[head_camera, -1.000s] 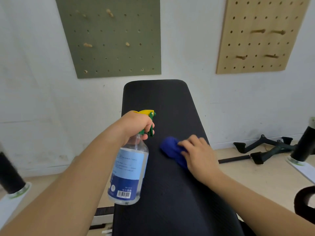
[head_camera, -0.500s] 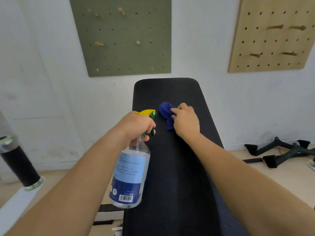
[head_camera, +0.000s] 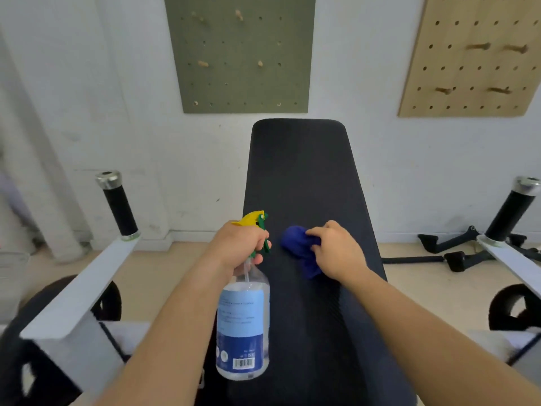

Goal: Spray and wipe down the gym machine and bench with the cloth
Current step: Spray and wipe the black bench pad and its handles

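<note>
A long black padded bench (head_camera: 301, 177) runs away from me toward the wall. My right hand (head_camera: 336, 250) grips a bunched blue cloth (head_camera: 298, 244) and holds it against the bench pad at mid-length. My left hand (head_camera: 237, 244) grips the neck and green trigger of a clear spray bottle (head_camera: 243, 323) with a yellow nozzle and blue label, held over the bench's left edge. The bottle hangs nearly upright.
Black-gripped machine handles stand on white arms at the left (head_camera: 118, 206) and right (head_camera: 509, 212). Black cable attachments (head_camera: 456, 250) lie on the floor at the right by the wall. A green pegboard (head_camera: 243, 54) and a wooden pegboard (head_camera: 474, 57) hang on the wall.
My right hand has drawn the cloth back toward me from the far part of the pad to mid-length. The view has widened, showing both machine handles. The bottle stays in my left hand.
</note>
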Demonstrator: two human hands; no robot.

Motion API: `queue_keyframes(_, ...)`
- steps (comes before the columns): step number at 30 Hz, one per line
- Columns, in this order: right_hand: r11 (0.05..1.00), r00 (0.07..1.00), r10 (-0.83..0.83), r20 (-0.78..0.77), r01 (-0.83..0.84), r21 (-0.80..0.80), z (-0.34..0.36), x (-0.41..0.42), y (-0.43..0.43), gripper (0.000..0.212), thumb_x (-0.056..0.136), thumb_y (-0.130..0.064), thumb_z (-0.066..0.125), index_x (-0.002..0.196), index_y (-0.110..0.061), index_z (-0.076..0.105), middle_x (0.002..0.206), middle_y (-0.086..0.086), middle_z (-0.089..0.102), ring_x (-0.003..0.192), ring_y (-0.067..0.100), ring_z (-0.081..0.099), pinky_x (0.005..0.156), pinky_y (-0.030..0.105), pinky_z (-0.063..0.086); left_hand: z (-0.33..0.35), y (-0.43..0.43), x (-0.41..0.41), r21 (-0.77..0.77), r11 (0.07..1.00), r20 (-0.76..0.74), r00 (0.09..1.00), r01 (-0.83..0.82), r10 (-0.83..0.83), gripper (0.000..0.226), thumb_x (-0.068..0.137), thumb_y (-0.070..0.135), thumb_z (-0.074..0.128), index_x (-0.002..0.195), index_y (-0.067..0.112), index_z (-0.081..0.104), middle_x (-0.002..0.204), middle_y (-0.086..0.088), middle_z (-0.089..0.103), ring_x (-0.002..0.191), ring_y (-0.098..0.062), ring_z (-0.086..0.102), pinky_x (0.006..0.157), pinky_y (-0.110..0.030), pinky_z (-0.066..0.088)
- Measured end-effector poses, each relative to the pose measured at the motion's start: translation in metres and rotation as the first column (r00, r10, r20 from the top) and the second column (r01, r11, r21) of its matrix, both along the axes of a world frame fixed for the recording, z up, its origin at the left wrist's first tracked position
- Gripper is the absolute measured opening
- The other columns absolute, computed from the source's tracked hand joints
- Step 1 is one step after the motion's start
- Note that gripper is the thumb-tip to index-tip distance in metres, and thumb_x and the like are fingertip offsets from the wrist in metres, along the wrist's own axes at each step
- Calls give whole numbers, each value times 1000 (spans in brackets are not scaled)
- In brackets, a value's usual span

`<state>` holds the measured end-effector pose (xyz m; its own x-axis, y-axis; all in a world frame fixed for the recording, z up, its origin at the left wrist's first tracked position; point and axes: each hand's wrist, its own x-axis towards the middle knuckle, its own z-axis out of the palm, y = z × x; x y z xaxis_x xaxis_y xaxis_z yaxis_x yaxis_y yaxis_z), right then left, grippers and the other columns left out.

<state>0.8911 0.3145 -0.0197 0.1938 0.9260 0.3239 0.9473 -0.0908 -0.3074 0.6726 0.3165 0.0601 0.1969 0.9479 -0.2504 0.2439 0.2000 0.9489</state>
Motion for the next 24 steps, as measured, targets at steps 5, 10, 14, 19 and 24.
queue_keyframes(5,992,986,-105,-130,113,60,-17,-1,-13,46,93,-17,58,138,-26,59,123,7,52,113,31,56,89,41,51,-37,-26,-11,-16,1000,163,986,-19,21,35,82,-12,46,94,9,71,102,-12,74,77,-7,70,44,-18,45)
queue_keyframes(10,982,983,-157,-98,165,87,-31,-2,-10,42,97,-22,58,139,-28,58,114,3,49,107,27,56,78,37,50,-49,-28,-16,8,998,160,985,-63,61,32,84,-9,48,98,7,71,109,-14,75,54,4,64,45,-16,46)
queue_keyframes(14,981,985,-156,-77,164,104,-33,-2,-9,41,99,-23,57,140,-29,57,107,0,46,102,26,56,73,36,47,-37,-18,-15,43,993,199,975,-111,100,32,85,-9,49,102,7,71,103,-12,73,46,6,60,41,-13,45)
queue_keyframes(19,990,991,-121,-51,124,62,-24,6,-7,43,97,-23,60,139,-30,57,103,-3,45,103,25,57,80,37,49,-45,-5,-15,-29,992,129,984,-121,124,21,83,-4,53,94,4,68,77,-8,70,54,-12,56,49,-19,46)
queue_keyframes(24,988,1000,25,-15,-23,155,-5,5,27,42,96,-18,58,135,-33,61,112,-4,50,112,23,49,88,41,49,-42,3,-26,-24,993,165,979,-119,122,29,82,-5,53,99,7,73,94,-9,78,51,-2,62,50,-18,50)
